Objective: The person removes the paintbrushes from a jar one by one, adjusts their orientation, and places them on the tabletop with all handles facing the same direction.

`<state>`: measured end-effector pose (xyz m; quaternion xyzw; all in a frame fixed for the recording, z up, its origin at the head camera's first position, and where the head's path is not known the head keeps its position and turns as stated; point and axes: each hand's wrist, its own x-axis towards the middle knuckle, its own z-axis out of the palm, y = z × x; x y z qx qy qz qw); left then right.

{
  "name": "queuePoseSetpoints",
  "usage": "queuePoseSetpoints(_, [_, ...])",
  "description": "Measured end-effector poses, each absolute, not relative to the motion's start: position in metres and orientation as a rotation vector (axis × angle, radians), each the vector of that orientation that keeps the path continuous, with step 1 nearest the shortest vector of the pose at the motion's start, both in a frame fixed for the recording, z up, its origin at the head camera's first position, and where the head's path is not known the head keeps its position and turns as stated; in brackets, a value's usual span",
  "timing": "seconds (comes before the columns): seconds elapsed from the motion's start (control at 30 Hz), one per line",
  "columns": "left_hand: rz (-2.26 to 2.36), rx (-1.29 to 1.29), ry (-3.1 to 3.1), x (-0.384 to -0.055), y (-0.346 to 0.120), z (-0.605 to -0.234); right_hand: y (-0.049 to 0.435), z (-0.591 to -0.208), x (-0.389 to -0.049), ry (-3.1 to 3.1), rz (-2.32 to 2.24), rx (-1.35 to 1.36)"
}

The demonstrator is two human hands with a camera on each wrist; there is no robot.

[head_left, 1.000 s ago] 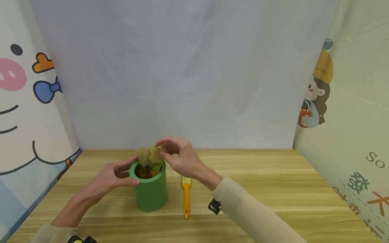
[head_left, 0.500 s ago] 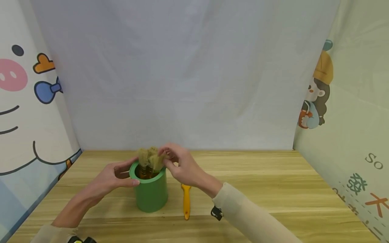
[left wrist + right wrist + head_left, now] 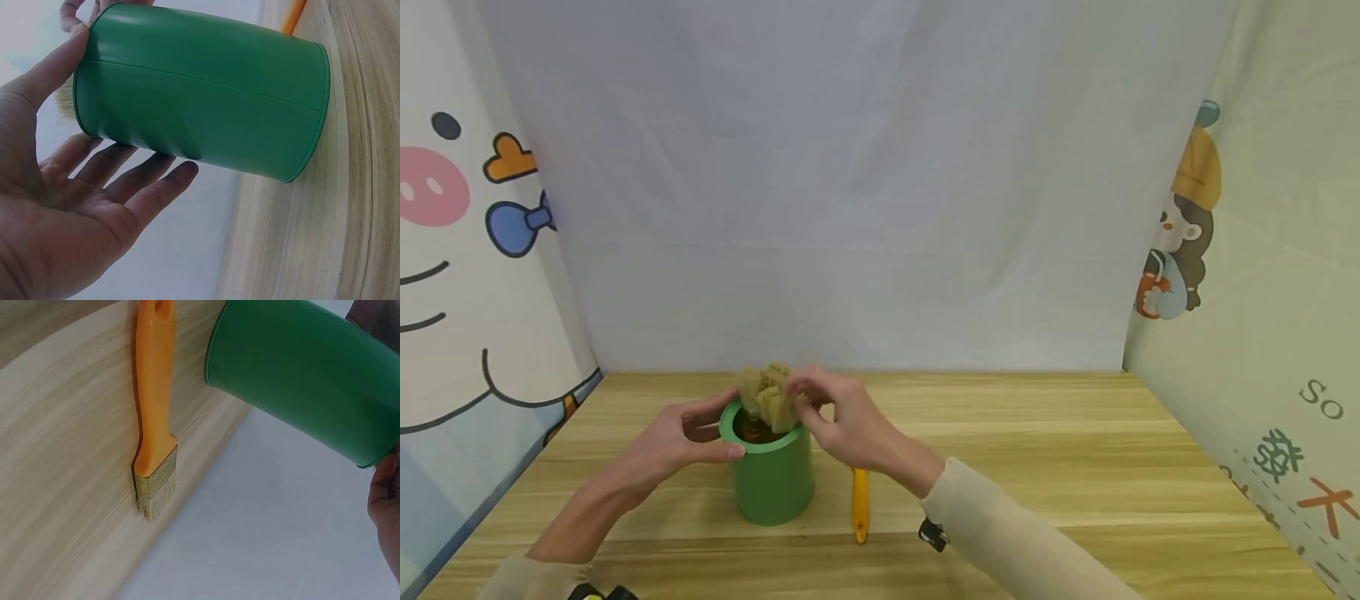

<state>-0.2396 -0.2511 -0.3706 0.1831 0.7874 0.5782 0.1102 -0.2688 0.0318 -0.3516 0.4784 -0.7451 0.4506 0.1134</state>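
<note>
A green cylindrical cup (image 3: 775,487) stands upright on the wooden table with several paintbrushes (image 3: 751,390) in it, bristles up. My left hand (image 3: 673,437) holds the cup near its top, thumb at the near rim and fingers along the far side. At the rim's right side, my right hand (image 3: 850,421) pinches one paintbrush (image 3: 777,410) by its pale bristles; its handle is hidden inside the cup. Another paintbrush (image 3: 154,400), with an orange handle and a metal ferrule, lies right of the cup. In the head view, the right hand covers its bristle end.
The wooden table (image 3: 1037,483) stretches to the right of the cup and in front of it. A pale cloth (image 3: 865,183) hangs behind the table's far edge. Printed cloths hang at the left (image 3: 490,317) and right (image 3: 1247,333) sides.
My right hand has come down slightly, and the pinched brush has sunk into the cup until its ferrule no longer shows. The left hand and cup have stayed put.
</note>
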Motion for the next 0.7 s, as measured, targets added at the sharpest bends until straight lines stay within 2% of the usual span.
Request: queuePoseSetpoints(0.7, [1.687,0.523,2.306,-0.2402,-0.2502,-0.3697,0.0313,-0.3512,-0.2675,-2.366,1.12,1.274])
